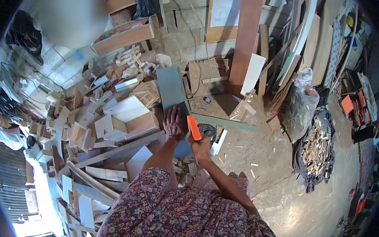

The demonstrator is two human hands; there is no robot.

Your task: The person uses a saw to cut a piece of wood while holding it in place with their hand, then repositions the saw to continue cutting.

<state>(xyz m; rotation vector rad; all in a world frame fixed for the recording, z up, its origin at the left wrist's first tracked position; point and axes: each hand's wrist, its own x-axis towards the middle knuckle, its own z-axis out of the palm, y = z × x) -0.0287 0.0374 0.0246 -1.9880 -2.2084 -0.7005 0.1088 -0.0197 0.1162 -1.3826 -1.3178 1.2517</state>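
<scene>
A long grey-green board [170,88] lies lengthwise in front of me at the middle of the view. My left hand [174,124] rests flat on its near part, fingers spread. Just to the right, my right hand [200,147] is wrapped round an orange-handled tool [193,128], held close to the board's right edge. The working end of the tool cannot be made out. A thin green strip [224,122] lies on the floor right of the tool, with a dark plastic bag [207,130] and a short white strip [219,142] close by.
Wood offcuts and open wooden boxes [131,119] are heaped on the left. Tall planks [246,43] lean on the back wall. At the right stand a clear plastic bag [301,108] and a dark sack of wood scraps [316,148]. Small chips lie on the concrete floor [272,175].
</scene>
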